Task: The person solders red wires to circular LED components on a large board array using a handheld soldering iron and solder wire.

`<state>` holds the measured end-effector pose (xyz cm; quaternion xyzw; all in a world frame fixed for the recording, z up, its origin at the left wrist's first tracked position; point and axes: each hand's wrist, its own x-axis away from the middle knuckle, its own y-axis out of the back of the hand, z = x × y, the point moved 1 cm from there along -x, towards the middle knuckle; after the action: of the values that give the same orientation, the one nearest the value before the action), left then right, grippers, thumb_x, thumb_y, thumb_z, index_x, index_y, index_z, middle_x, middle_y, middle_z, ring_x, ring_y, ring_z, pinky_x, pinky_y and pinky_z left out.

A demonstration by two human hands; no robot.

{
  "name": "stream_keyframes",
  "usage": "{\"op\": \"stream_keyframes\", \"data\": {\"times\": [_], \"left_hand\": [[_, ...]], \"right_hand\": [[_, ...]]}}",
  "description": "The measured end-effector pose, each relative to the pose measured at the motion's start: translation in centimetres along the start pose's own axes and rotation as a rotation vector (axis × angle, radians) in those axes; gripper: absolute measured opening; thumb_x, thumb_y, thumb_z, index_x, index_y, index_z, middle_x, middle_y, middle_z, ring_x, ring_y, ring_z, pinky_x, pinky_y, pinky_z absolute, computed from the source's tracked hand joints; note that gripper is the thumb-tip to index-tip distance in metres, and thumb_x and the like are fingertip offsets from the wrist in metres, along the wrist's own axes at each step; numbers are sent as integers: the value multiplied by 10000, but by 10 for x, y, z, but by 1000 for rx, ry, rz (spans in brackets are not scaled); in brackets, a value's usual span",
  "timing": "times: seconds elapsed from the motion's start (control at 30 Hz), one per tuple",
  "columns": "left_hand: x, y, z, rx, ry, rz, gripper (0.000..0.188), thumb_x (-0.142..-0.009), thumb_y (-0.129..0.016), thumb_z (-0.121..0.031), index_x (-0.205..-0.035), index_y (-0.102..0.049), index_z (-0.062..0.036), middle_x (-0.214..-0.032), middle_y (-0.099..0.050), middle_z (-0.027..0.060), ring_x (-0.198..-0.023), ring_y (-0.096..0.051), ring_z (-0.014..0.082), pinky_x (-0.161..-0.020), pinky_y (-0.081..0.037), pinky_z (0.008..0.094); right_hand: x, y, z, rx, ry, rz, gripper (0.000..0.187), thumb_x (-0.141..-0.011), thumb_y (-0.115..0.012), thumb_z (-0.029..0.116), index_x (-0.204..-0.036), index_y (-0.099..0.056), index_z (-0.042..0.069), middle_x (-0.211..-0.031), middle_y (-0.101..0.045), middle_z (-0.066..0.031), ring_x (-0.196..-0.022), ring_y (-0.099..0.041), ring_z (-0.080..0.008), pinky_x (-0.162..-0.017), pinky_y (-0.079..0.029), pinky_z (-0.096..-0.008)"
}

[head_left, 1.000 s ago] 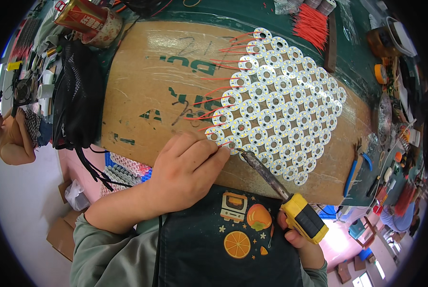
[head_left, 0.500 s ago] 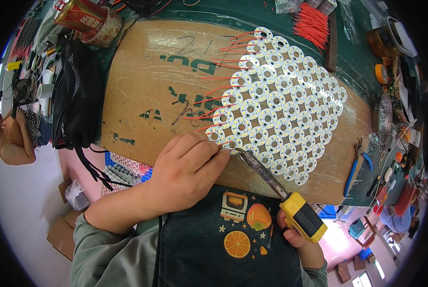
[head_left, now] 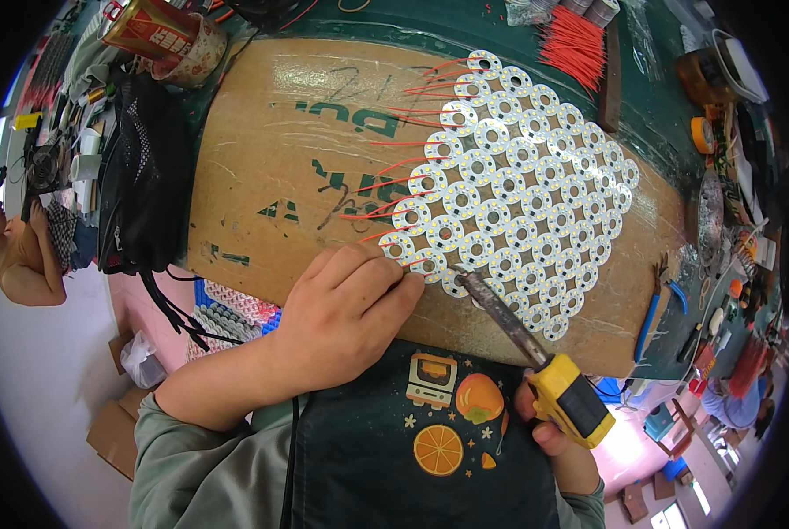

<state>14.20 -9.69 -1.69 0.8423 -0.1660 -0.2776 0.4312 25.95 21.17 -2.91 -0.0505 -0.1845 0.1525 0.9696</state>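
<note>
A sheet of joined round white LED boards (head_left: 509,185) lies on a brown cardboard panel. Thin red wires (head_left: 385,183) stick out leftward from its left edge. My left hand (head_left: 346,304) is closed in a pinch at the sheet's lower left corner. A short red wire runs from its fingertips onto a board there; the fingertips partly hide it. My right hand (head_left: 544,423) grips a yellow and black soldering iron (head_left: 575,401). The iron's tip is over the lower edge boards, a little right of my left fingers; whether it touches them I cannot tell.
The cardboard (head_left: 271,159) covers a green table. A bundle of red wires (head_left: 575,48) lies at the back, beside a dark bar (head_left: 612,79). Blue-handled pliers (head_left: 648,322) rest at the right. A black bag (head_left: 143,167) and a can (head_left: 147,35) in a cup stand left.
The soldering iron and my right hand have shifted slightly right and down, so the tip sits further from my left fingers. My left hand stays in place.
</note>
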Motion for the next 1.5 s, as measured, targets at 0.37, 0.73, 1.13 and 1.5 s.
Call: {"op": "stream_keyframes", "data": {"times": [0.37, 0.73, 1.13, 1.5], "left_hand": [[-52, 22, 9, -66, -128, 47, 341, -671, -759, -34, -1003, -692, -72, -883, -609, 40, -781, -607, 233, -667, -462, 363], [-225, -54, 49, -304, -379, -19, 85, -757, -631, -93, -823, -684, -86, -864, -603, 51, -900, -594, 241, -755, -471, 379], [-279, -74, 63, -473, -244, 169, 93, -773, -671, -140, -817, -680, -58, -887, -656, 94, -930, -637, 297, -816, -521, 437], [-277, -60, 67, -289, -195, 240, 98, -827, -665, -148, -866, -675, -59, -883, -665, 121, -942, -644, 327, -817, -515, 447]], "right_hand": [[-29, 10, 17, -353, 148, -328, 833, -762, -849, 466, -1358, -456, 37, -709, -510, -19, -601, -516, -151, -497, -411, -283], [-46, 20, 8, -496, 285, -360, 802, -799, -831, 402, -1384, -431, 25, -713, -525, -36, -587, -530, -182, -523, -426, -309], [-47, 22, 7, -528, 257, -345, 857, -781, -838, 444, -1406, -413, 41, -718, -510, -34, -584, -519, -182, -519, -411, -312], [-47, 23, 7, -522, 267, -338, 839, -794, -824, 442, -1405, -413, 41, -719, -511, -31, -582, -516, -181, -515, -410, -313]]}}
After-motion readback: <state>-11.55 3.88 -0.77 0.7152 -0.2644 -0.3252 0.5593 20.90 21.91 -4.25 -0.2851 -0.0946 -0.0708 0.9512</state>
